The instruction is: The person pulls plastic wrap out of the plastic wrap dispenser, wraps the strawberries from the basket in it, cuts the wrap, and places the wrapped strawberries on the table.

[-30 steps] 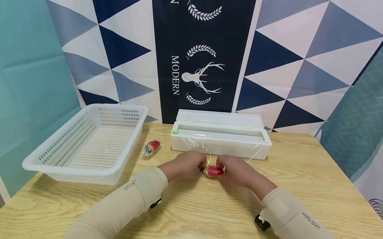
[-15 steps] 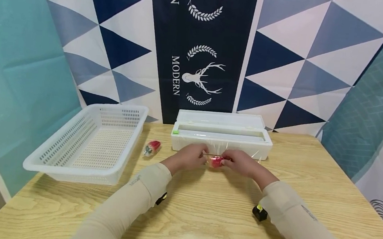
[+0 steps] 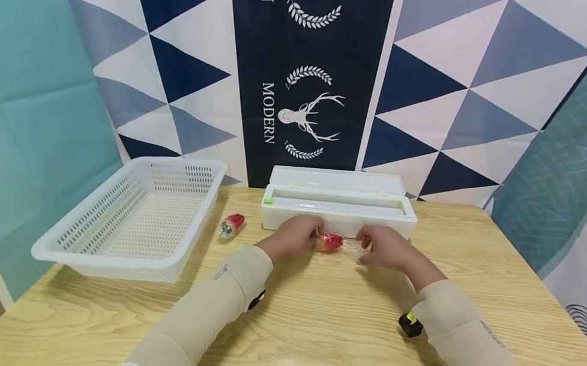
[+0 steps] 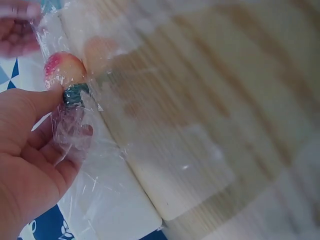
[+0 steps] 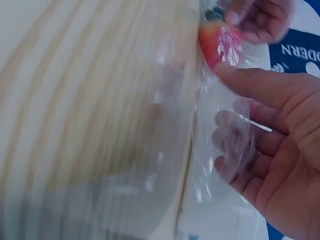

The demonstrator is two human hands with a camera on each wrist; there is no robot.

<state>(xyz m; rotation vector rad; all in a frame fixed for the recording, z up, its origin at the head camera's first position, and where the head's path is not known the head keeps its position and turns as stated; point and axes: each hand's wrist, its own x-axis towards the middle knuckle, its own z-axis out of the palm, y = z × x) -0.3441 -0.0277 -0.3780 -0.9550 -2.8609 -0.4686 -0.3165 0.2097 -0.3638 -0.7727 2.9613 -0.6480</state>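
A red strawberry [image 3: 329, 242] with a green leafy end is wrapped in clear cling film [image 5: 202, 165], in front of the long white box [image 3: 338, 221]. My left hand [image 3: 298, 237] pinches its leafy end between thumb and fingers, as the left wrist view shows. My right hand [image 3: 385, 248] is at the other end, beside a loose tail of film. In the right wrist view its thumb tip overlaps the strawberry's point, while the other fingers lie loosely bent behind the film, spread apart from the thumb.
A second wrapped strawberry [image 3: 231, 225] lies on the wooden table [image 3: 288, 327], left of my hands. Beyond it stands a white perforated basket [image 3: 182, 255]. The white box has its lid raised and a green slider [image 3: 268, 200] at its left end.
Both hands have moved slightly forward with the strawberry, toward the box. My right hand has drawn away to the right from the strawberry, and a tail of film shows between them.
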